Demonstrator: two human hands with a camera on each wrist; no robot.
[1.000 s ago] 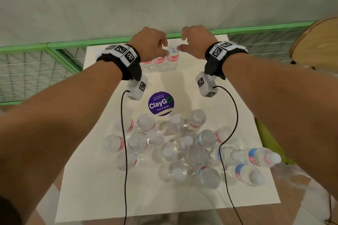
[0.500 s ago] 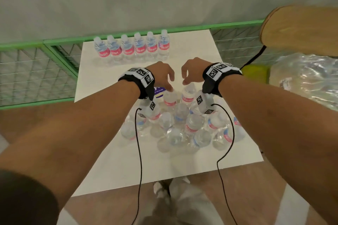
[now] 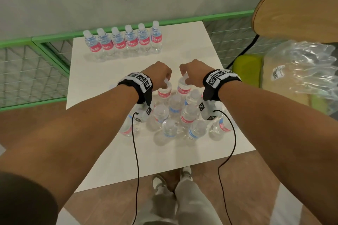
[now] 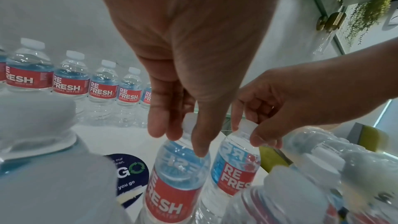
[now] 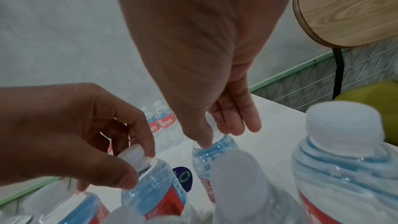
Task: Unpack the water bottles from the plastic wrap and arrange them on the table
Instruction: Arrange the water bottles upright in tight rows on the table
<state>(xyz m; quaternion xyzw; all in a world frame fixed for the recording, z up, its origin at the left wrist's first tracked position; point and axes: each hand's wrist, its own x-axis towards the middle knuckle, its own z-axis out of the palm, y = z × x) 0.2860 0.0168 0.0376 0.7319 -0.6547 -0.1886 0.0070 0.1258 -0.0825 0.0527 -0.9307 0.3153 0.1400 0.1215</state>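
Several upright water bottles with red labels stand in a row (image 3: 122,42) along the far edge of the white table (image 3: 190,45). A cluster of several more bottles (image 3: 175,115) stands mid-table. My left hand (image 3: 165,81) pinches the cap and neck of one bottle (image 4: 176,176) at the cluster's far side. Right beside it, my right hand (image 3: 183,78) pinches the cap of a neighbouring bottle (image 4: 234,168). In the right wrist view the right fingers (image 5: 228,125) curl round that cap, and the left hand (image 5: 120,142) holds its bottle (image 5: 155,192). Both bottles stand on the table.
Crumpled clear plastic wrap (image 3: 301,67) lies on a chair with a wooden back (image 3: 296,14) and a green cushion (image 3: 247,69), right of the table. A green mesh railing (image 3: 36,42) runs behind and to the left. A round purple sticker (image 4: 129,176) is on the tabletop.
Both hands drew back from the far row to the cluster and closed on the caps of two bottles. The head view pulled back, bringing the wrap and chair into sight.
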